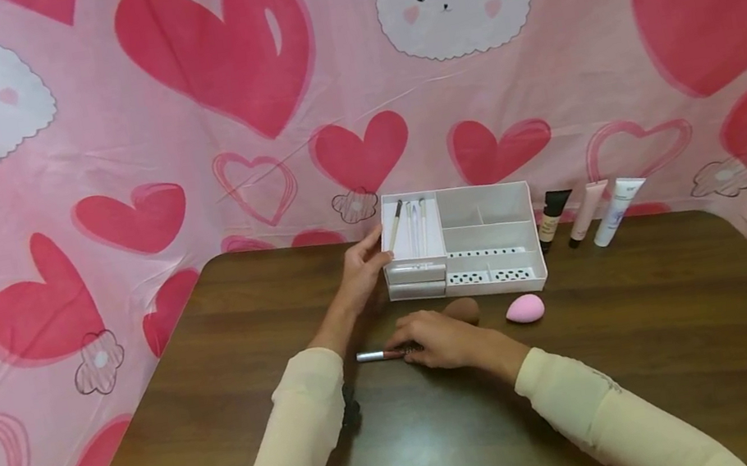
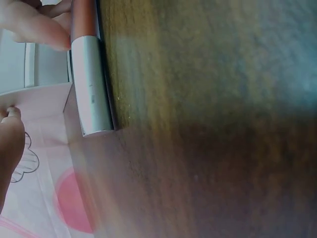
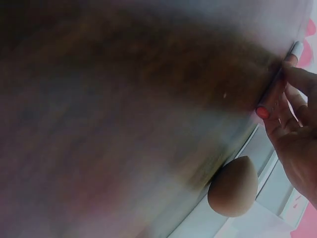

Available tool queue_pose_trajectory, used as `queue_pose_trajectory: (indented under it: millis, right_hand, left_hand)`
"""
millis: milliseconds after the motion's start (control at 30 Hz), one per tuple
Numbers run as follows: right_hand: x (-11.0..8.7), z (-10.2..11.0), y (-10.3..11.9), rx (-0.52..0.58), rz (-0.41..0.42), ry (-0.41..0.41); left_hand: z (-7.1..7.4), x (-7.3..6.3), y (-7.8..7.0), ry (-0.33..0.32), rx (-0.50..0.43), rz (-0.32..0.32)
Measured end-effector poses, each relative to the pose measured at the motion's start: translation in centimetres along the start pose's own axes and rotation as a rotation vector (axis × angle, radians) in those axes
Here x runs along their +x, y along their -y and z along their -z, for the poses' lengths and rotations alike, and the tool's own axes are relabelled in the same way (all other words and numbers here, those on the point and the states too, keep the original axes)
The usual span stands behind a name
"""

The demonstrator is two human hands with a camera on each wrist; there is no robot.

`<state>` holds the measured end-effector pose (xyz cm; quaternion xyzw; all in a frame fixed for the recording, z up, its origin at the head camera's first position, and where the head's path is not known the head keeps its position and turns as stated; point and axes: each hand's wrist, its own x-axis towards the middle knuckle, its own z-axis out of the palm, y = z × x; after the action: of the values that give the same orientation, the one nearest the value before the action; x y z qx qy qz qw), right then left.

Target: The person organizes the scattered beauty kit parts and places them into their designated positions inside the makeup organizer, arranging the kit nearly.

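Observation:
My left hand (image 1: 357, 276) grips the left side of a white makeup organizer (image 1: 488, 223), its thumb at the front corner. In the head view, slim brushes (image 1: 414, 224) lie in the organizer's left tray, above two small drawers (image 1: 416, 281). My right hand (image 1: 437, 338) pinches a lip gloss tube (image 2: 91, 84) with a silver cap and reddish body, low at the tabletop in front of the organizer. Its fingers hide part of the tube's body in the head view. A brown makeup sponge (image 3: 234, 187) sits just behind the right hand, partly covered by it in the head view.
A pink makeup sponge (image 1: 525, 309) lies right of the brown one. Three tubes stand right of the organizer: a black-capped one (image 1: 552, 222), a pink one (image 1: 588, 214) and a white one (image 1: 618, 213). A heart-patterned cloth (image 1: 349, 95) hangs behind the wooden table (image 1: 628, 355).

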<state>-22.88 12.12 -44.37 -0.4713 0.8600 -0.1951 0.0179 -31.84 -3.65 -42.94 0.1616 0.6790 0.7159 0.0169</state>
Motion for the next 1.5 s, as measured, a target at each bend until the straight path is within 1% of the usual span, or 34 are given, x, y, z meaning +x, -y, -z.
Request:
queue_pose_trajectory:
  millis: [200,433,600,833,933,1167,1233,1367,1500]
  right_hand:
    - [0.0,-0.1,0.1,0.019,-0.002,-0.017]
    - [0.0,-0.2,0.2,0.028,0.009,-0.021]
    - [0.0,-0.3,0.3,0.027,0.011,-0.016]
    - [-0.3,0.2,0.3,0.014,0.011,-0.040]
    - [-0.5,1.0,0.2,0.033,-0.002,-0.049]
    - [-1.4,3.6,-0.1,0.075,-0.055,-0.072]
    - [-1.6,4.3,-0.4,0.091,-0.060,-0.089]
    - [-2.2,5.8,-0.9,0.102,-0.080,-0.156]
    - [-2.7,7.4,-1.1,0.125,-0.139,-0.214]
  left_hand:
    - [-0.2,0.2,0.0,0.007,-0.009,-0.021]
    - [-0.1,0.1,0.0,-0.003,-0.033,-0.004]
    - [-0.1,0.1,0.1,-0.008,-0.024,0.018]
    - [0.0,0.0,0.2,-0.013,-0.049,0.022]
    - [0.0,0.0,0.4,-0.010,-0.053,0.021]
    - [0.1,0.0,0.5,-0.008,-0.078,0.014]
    - [0.1,0.0,0.4,-0.005,-0.082,0.006]
    - [0.0,0.1,0.4,0.003,-0.077,0.002]
    - [-0.1,0.1,0.2,0.001,-0.068,-0.003]
